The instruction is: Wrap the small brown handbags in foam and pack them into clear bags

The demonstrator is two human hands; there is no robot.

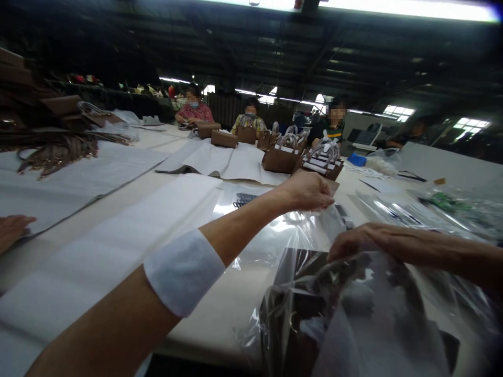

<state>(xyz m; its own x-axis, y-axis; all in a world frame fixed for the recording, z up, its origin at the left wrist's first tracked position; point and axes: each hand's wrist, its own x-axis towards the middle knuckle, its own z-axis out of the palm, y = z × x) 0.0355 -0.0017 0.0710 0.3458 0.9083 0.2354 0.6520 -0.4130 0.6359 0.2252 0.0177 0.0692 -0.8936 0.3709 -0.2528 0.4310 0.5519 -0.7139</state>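
Note:
Stretched out across the table, my left hand (308,191) is closed in a pinch at the far end of the clear plastic bag (271,309). A white band (184,272) wraps the left forearm. My right hand (353,240) curls over the near part of the same bag, fingers bent into the plastic and partly hidden. Inside the bag is a dark brown handbag (296,306), blurred by glare on the film, with whitish wrapping (369,309) over its right part.
Another person's hand (15,230) rests at the left edge. Brown handbags (283,158) with wrapped handles stand beyond my left hand. White sheets (118,225) cover the table. Clear plastic bags (396,209) lie at right; brown straps (63,152) pile at left. Several people sit opposite.

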